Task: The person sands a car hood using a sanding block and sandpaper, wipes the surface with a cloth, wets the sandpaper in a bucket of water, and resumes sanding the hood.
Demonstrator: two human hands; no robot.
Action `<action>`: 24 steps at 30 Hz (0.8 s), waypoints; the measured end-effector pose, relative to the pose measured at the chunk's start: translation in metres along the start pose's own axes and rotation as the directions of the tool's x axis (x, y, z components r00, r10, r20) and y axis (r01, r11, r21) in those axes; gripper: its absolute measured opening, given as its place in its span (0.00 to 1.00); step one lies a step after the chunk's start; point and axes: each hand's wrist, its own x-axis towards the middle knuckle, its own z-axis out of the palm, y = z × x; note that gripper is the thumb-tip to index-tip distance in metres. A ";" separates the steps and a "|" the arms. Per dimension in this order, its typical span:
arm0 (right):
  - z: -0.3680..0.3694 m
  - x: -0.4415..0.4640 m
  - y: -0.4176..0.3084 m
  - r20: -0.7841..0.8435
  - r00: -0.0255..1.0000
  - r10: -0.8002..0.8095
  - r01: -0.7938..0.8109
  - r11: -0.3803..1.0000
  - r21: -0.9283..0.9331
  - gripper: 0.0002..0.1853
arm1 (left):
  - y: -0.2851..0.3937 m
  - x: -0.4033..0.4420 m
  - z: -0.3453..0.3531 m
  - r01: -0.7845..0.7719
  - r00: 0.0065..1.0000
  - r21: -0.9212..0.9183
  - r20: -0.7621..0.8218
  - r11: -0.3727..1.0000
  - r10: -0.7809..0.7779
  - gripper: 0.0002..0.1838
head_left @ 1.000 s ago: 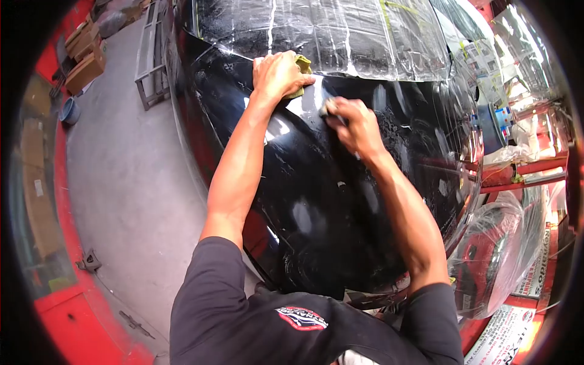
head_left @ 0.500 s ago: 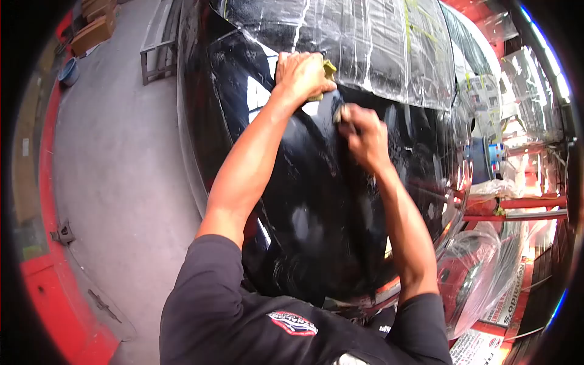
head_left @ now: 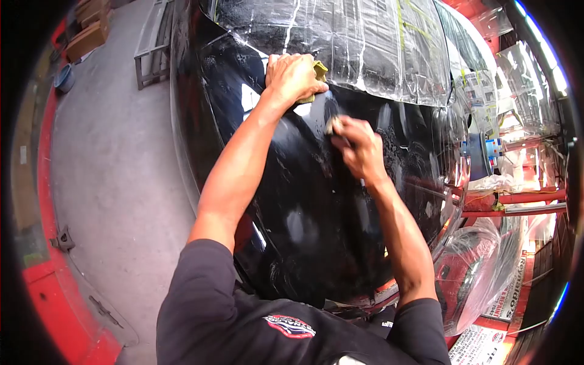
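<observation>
The fingers of your right hand (head_left: 360, 146) are curled tight around a small pale pad (head_left: 332, 125), its outline blurred, with its end by the thumb and forefinger at the black hood (head_left: 298, 225). Your left hand (head_left: 291, 78) lies palm down farther up, close to the hood's rear edge, its fingers bent over a bunched yellow-green cloth (head_left: 320, 69), gripping it; the cloth shows beside the thumb and below the palm. Your thumb points toward your right hand, and the two hands are near each other but apart. Both arms reach forward, the left nearly straight, the right bent at the elbow.

On the floor (head_left: 115, 182), well off the hood's left edge, stands a blue bucket (head_left: 65, 79); you cannot make out what is in it. Behind it are stacked cardboard boxes (head_left: 89, 41), their insides hidden. Past the hood's right edge is a blue container (head_left: 479, 155), its contents unclear too.

The hood fills the space before you, its front edge near your body. It is glossy and dark, with cloudy whitish smears toward its right edge, fine streaks low on the left, and bright reflections around your left wrist. Clear plastic film (head_left: 380, 42), streaked white, covers the glass beyond its rear edge.
</observation>
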 end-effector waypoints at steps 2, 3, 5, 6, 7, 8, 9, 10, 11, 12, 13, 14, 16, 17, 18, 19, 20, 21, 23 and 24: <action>-0.006 -0.006 -0.008 0.071 0.996 0.063 -0.059 0.997 -0.051 0.18 | 0.001 0.002 -0.001 -0.021 1.000 0.021 -0.022 1.000 0.022 0.31; -0.003 0.008 -0.006 0.057 0.998 0.030 -0.029 0.999 -0.014 0.18 | 0.001 0.001 -0.001 -0.016 0.999 0.006 -0.041 1.000 0.017 0.31; 0.016 0.039 0.015 -0.049 0.999 -0.004 0.007 0.999 0.047 0.18 | 0.005 0.000 -0.008 -0.004 0.999 0.019 0.033 1.000 0.003 0.31; 0.016 0.050 0.013 -0.038 0.999 -0.026 0.024 0.999 -0.039 0.18 | 0.004 0.000 -0.005 -0.017 0.999 0.042 -0.033 0.999 0.019 0.31; 0.014 0.044 0.012 -0.041 0.998 -0.042 0.040 0.998 -0.043 0.18 | 0.003 0.000 -0.004 -0.013 0.999 0.023 -0.029 1.000 0.013 0.32; 0.013 0.033 0.008 -0.052 0.997 -0.053 0.050 0.998 -0.046 0.18 | 0.002 0.001 -0.002 -0.015 1.000 0.011 -0.020 1.000 0.016 0.32; 0.003 0.014 0.003 0.065 0.998 -0.003 0.004 1.000 -0.014 0.19 | -0.001 0.003 0.001 -0.015 1.000 0.010 -0.026 1.000 0.015 0.33; -0.004 -0.005 -0.013 0.038 0.998 -0.040 0.039 0.998 0.052 0.21 | 0.001 0.003 0.000 -0.002 1.000 0.009 -0.010 1.000 0.003 0.34; -0.003 -0.015 -0.016 0.034 0.998 -0.046 0.045 0.999 0.021 0.22 | 0.002 0.003 0.002 -0.006 0.999 0.025 -0.034 1.000 0.007 0.34; -0.002 -0.018 -0.012 0.042 0.997 -0.060 0.061 0.998 -0.009 0.22 | 0.001 0.004 0.006 0.003 0.998 0.037 -0.064 0.999 -0.001 0.34; 0.002 -0.003 -0.005 0.014 0.998 -0.066 0.066 0.997 0.037 0.20 | -0.001 0.006 0.009 0.000 0.998 0.061 -0.061 0.998 0.004 0.33; 0.006 0.019 0.006 0.059 0.997 -0.042 0.048 0.995 -0.092 0.18 | 0.000 0.006 0.007 -0.002 0.999 0.047 -0.048 0.999 0.004 0.33; 0.025 0.046 0.013 -0.078 0.997 -0.011 0.003 0.994 -0.106 0.19 | 0.002 0.005 0.005 -0.004 0.999 0.039 -0.054 0.999 0.006 0.33; 0.022 0.043 0.012 -0.091 0.995 -0.042 0.033 0.995 -0.099 0.20 | 0.003 0.006 0.002 0.008 1.000 0.058 -0.020 0.998 -0.007 0.33; 0.018 0.027 0.013 -0.081 0.996 -0.028 0.024 0.999 -0.043 0.19 | 0.003 0.003 0.002 -0.003 1.000 0.063 -0.014 0.998 0.004 0.33; 0.009 0.008 0.008 -0.043 0.998 -0.039 0.039 0.999 -0.015 0.20 | 0.002 0.005 0.003 -0.002 1.000 0.060 -0.029 0.998 0.004 0.33; 0.005 -0.012 -0.001 -0.006 0.999 -0.051 0.051 0.999 0.011 0.20 | 0.001 0.008 0.005 -0.003 0.999 0.054 -0.043 0.999 0.005 0.33; 0.000 -0.019 -0.013 -0.023 0.999 -0.025 0.025 0.999 0.022 0.23 | 0.002 0.007 0.006 -0.010 0.997 0.071 -0.078 0.997 0.015 0.33; -0.004 0.010 -0.006 0.060 0.998 -0.007 0.009 0.999 -0.041 0.18 | 0.003 0.008 0.005 0.006 0.998 0.054 -0.061 0.999 -0.002 0.33; -0.002 0.032 0.005 0.134 0.988 0.070 -0.056 0.993 -0.104 0.15 | 0.002 0.008 0.004 -0.003 0.999 0.046 -0.038 0.999 0.005 0.33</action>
